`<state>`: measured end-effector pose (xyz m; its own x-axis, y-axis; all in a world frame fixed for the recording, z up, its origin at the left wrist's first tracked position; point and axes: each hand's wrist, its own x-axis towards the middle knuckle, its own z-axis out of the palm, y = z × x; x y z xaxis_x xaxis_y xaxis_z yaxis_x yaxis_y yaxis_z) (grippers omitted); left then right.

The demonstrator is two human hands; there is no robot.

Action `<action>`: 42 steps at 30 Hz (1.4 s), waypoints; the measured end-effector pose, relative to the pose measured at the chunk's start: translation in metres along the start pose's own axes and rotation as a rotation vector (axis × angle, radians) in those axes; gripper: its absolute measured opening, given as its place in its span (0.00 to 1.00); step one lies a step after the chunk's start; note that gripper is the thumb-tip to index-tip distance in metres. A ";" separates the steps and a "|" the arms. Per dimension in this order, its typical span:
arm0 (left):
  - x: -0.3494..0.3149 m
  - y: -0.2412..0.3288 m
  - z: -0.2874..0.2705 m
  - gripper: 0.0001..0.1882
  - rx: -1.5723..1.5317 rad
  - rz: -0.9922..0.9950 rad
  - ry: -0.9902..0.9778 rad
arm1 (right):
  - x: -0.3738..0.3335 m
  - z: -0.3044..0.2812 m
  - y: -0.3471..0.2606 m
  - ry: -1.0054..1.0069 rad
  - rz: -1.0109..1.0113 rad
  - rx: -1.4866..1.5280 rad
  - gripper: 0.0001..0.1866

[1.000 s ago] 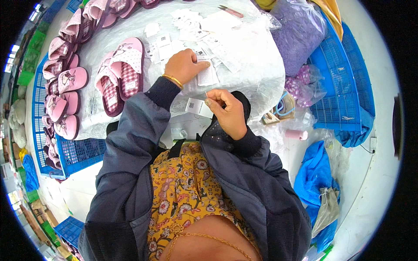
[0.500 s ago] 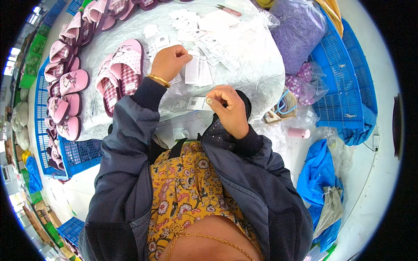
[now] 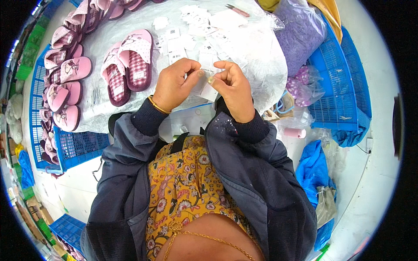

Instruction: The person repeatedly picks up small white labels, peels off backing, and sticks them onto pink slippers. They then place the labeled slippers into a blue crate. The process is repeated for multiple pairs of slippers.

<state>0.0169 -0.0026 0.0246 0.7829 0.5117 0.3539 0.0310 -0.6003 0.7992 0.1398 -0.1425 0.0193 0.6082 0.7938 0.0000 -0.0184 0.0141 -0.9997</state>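
Over the table's near edge both hands are close together, fingertips almost meeting. My left hand is closed in a pinch; whatever thin thing lies between its fingertips is too small to make out. My right hand pinches a small white paper tag, which hangs below the fingertips and is partly hidden by them. Just beyond lie several loose white tags and printed slips. Left of my hands, a pair of pink slippers with checked insoles and dark red soles rests on the plastic-covered table.
More pink slippers line the table's left side beside a blue crate. Small snips lie at the far edge. To the right are a bag of purple material, blue crates and a pink roll.
My left hand has come back from the printed slips toward my right hand. The right hand has risen slightly with the tag, which now hangs downward.
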 end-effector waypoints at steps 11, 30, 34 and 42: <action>-0.013 -0.006 -0.011 0.05 0.126 0.252 -0.054 | -0.004 0.005 0.011 -0.044 0.033 0.118 0.12; -0.046 -0.024 -0.026 0.09 -0.179 -0.137 -0.346 | -0.028 0.017 0.010 -0.277 0.107 -0.254 0.10; -0.046 -0.018 -0.028 0.07 -0.019 -0.020 -0.240 | -0.024 0.018 -0.003 -0.199 0.063 -0.387 0.10; -0.034 -0.019 -0.025 0.07 -0.066 -0.039 -0.235 | -0.010 0.019 0.018 -0.308 0.168 0.092 0.08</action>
<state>-0.0260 0.0067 0.0099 0.9053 0.3716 0.2056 0.0292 -0.5376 0.8427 0.1183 -0.1390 0.0020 0.3231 0.9355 -0.1430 -0.1778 -0.0884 -0.9801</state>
